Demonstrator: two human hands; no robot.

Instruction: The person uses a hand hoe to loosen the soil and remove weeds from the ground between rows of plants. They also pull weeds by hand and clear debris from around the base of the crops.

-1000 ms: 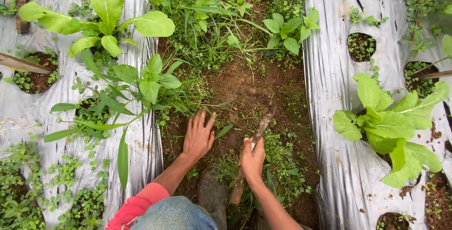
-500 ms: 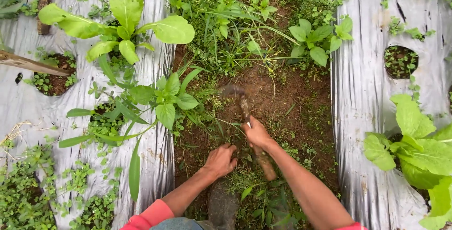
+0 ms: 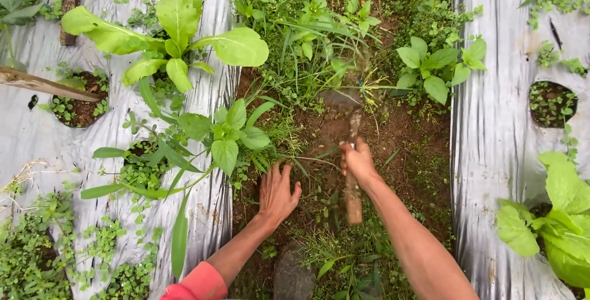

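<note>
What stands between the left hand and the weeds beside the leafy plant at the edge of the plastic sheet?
Nothing visible does. The left hand is open, fingers spread, over bare soil, and the weeds grow just ahead of its fingertips. The right hand with the hoe stands apart, to the side.

Silver-grey plastic sheet (image 3: 504, 152) seen, creased in stripes; soil (image 3: 381, 134) reddish-brown; leaves (image 3: 178, 23) light green; sleeve (image 3: 196, 283) pink-red.
</note>
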